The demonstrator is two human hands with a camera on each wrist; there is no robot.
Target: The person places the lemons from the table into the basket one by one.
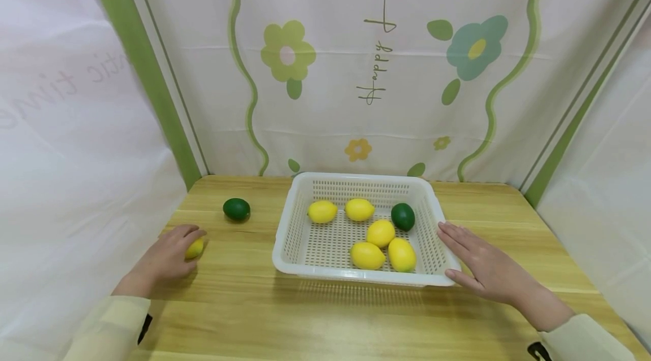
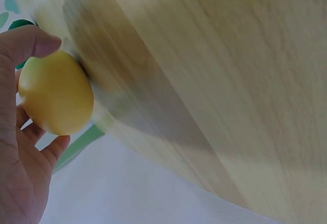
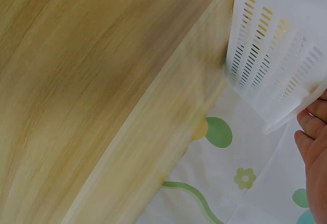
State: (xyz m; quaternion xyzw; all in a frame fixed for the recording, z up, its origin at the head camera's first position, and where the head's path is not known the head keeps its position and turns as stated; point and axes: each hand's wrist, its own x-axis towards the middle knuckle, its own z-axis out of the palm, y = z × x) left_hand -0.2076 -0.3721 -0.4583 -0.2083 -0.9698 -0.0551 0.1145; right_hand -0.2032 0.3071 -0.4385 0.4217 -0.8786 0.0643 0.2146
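At the table's left side, my left hand (image 1: 165,259) grips a yellow lemon (image 1: 195,248). The left wrist view shows the thumb over one side of this lemon (image 2: 57,94) and fingers curled round the other; part of it lies behind the hand in the head view. Just beyond is a dark green lime (image 1: 236,209). My right hand (image 1: 485,268) rests its nearly straight fingers against the right rim of a white plastic basket (image 1: 351,275). Inside the basket are several lemons (image 1: 322,212) and one dark green lime (image 1: 403,217). In the right wrist view, fingertips (image 3: 304,141) are at the basket's rim.
The wooden table (image 1: 244,316) carries the basket near its middle. A white curtain (image 1: 325,112) printed with flowers and lettering hangs behind the table's far edge. More white cloth walls, with green bands, stand at the left and right sides.
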